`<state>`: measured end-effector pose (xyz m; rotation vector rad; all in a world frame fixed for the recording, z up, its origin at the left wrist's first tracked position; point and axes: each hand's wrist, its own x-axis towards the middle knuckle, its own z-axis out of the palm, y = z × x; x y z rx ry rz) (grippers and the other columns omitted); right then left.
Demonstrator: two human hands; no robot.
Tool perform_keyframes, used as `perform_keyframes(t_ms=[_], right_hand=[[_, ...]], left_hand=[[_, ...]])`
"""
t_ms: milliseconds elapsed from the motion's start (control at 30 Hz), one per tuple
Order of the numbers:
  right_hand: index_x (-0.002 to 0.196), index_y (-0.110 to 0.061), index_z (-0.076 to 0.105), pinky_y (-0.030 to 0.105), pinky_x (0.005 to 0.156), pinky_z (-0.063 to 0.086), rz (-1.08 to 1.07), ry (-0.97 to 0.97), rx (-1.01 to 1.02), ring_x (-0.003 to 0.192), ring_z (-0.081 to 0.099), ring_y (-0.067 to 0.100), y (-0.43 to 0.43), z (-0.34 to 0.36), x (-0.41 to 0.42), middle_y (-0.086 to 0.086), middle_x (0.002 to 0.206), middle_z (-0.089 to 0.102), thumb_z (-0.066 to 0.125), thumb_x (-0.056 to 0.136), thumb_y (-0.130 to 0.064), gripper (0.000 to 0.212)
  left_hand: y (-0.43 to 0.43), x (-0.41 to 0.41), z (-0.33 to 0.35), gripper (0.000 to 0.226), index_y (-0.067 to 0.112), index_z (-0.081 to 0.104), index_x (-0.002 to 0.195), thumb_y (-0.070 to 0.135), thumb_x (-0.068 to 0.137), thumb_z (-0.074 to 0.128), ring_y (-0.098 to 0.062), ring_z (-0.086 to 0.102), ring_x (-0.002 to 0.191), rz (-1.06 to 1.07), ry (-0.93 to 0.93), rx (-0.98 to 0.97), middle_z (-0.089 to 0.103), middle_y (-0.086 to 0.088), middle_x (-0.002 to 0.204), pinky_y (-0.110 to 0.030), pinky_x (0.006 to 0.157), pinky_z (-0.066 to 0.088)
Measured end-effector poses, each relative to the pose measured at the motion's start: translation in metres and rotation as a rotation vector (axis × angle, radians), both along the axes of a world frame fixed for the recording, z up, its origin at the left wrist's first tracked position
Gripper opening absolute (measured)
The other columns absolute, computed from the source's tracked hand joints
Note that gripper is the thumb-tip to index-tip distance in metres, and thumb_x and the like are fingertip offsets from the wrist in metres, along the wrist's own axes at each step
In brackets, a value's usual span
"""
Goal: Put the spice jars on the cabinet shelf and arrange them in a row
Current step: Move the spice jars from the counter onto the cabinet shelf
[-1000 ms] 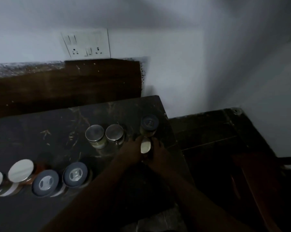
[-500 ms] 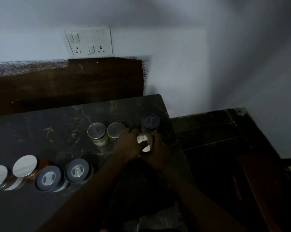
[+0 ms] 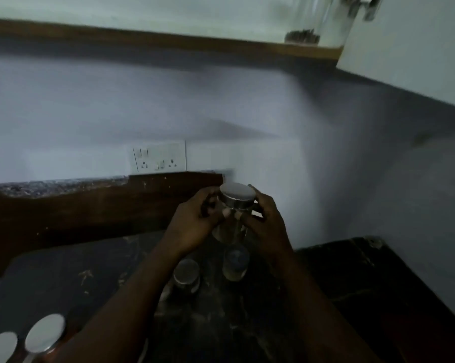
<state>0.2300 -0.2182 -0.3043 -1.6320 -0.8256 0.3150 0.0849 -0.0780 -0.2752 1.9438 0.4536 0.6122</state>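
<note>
- Dim kitchen corner: dark worktop (image 3: 64, 279) under a pale wall with a socket plate (image 3: 159, 159).
- Left hand (image 3: 195, 224) and right hand (image 3: 265, 221) hold a steel-lidded jar (image 3: 237, 203) above the worktop, fingers (image 3: 227, 212) pinching just under its lid.
- Two jars (image 3: 186, 275) stand below; two more lids (image 3: 45, 334) show lower left.
- Shelf (image 3: 168, 41) runs overhead.

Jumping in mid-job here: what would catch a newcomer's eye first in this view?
First, the steel-lidded jar held up mid-frame between the left hand and right hand, above the dark countertop. Next, the wooden cabinet shelf edge running across the top, and the white switch plate on the wall behind the jar.
</note>
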Motion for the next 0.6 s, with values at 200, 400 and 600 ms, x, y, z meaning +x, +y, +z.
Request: perform_keyframes(t_ms=[200,400,600], right_hand=[[0.139,-0.036,0.042,0.010,0.082,0.053,-0.062,-0.141,0.174,0.113,0.060,-0.007,0.017,0.091,0.008,-0.020,0.127,0.061,0.077,0.089,-0.022,0.063],[0.144,-0.043,0.034,0.011,0.092,0.051,-0.033,-0.443,0.245,0.120,0.054,-0.012,0.021,0.202,0.023,-0.032,0.130,0.054,0.083,0.076,-0.044,0.084],[0.146,-0.039,0.038,0.018,0.088,0.055,-0.149,-0.654,0.380,0.117,0.055,-0.006,0.048,0.304,0.058,-0.026,0.131,0.047,0.075,0.071,-0.063,0.087]], left_hand=[[0.003,0.022,0.081,0.050,0.040,0.054,0.131,0.050,0.086,0.073,0.006,0.067,0.093,0.146,-0.208,0.174,0.066,0.023,0.113,-0.010,0.065,0.053],[0.007,0.046,0.186,0.047,0.047,0.055,0.125,0.057,0.082,0.073,0.005,0.068,0.085,0.252,-0.407,0.322,0.069,0.024,0.106,-0.012,0.063,0.054],[0.019,0.089,0.288,0.051,0.042,0.055,0.125,0.064,0.080,0.065,0.002,0.069,0.079,0.337,-0.517,0.385,0.071,0.019,0.104,-0.032,0.071,0.060]])
